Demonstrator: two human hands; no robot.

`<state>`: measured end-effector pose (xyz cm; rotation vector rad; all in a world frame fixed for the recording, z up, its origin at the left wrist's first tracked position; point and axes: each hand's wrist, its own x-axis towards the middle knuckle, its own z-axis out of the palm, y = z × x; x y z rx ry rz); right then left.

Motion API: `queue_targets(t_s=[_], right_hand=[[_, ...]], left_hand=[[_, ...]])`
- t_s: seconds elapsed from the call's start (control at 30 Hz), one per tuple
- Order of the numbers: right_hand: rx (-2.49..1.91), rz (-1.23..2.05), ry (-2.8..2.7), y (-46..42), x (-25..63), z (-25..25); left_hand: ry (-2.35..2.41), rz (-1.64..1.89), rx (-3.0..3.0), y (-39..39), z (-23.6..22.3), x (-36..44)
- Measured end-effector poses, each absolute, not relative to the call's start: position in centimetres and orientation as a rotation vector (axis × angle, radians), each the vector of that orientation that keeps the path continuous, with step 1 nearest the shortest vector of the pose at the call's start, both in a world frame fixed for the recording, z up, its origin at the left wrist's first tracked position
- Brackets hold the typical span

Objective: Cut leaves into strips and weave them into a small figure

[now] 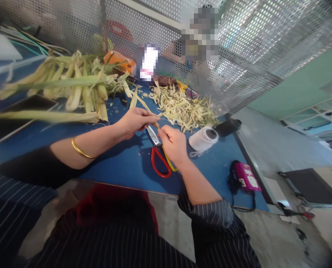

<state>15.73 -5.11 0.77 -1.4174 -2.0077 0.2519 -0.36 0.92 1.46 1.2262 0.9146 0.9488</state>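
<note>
A narrow, pale yellow-green plant strip (pixel 144 104) passes between my hands above the table. My left hand (pixel 136 120), with a gold bangle on its forearm, pinches the strip between thumb and fingers. Just below and to the right, my right hand (pixel 174 143) has its fingers curled closed at the strip's lower end. Under my right hand lie scissors (pixel 160 167) with one red and one yellow handle loop; the hand partly covers them. Beyond my hands is a heap of short cut plant pieces (pixel 188 111).
Long pale green stalks (pixel 79 82) are piled at the left of the blue table (pixel 121 163). A cone of white thread (pixel 203 139), a black spool (pixel 229 127) and a magenta box with a black cord (pixel 246 176) stand to the right. Perforated metal mesh (pixel 160 22) rises behind.
</note>
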Motion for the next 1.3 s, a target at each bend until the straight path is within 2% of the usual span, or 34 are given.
queue_targets(t_s=[0.1,0.2,0.33,0.47,0.6,0.83,1.0,1.07,1.2,1.3], right_hand=[[-1.372,0.224,-2.089,-5.2,15.5,0.8],[-1.419,0.332,-2.045,-5.0,15.8,0.8],[-1.455,0.598,-1.786,-3.9,17.2,1.0],[-1.279,0.996,-1.415,-2.8,18.3,1.0],[-1.18,1.133,-1.304,-2.6,17.9,0.5],[-1.195,0.744,-1.332,-3.6,16.1,-0.4],[-1.273,0.844,-1.324,-2.7,17.0,-0.5],[-1.333,0.634,-1.273,-2.5,17.8,-0.1],[-1.357,-0.098,-1.38,-3.1,18.6,1.0],[-1.379,-0.145,-1.709,-3.7,18.1,1.5]], left_hand=[[0.994,1.019,1.27,0.5,1.2,0.2],[0.999,0.966,1.219,0.7,1.1,0.2],[0.939,0.898,1.148,1.2,1.6,-0.6],[0.911,0.8,1.189,0.9,2.1,-0.9],[0.904,0.695,1.317,0.2,1.7,-0.5],[0.88,0.705,1.564,-0.4,0.9,0.2],[0.961,0.695,1.669,-0.4,0.8,0.0],[0.962,0.714,1.665,-0.3,0.8,0.0],[0.953,0.714,1.765,-0.3,0.8,0.1],[0.921,0.631,1.917,-0.5,1.0,0.1]])
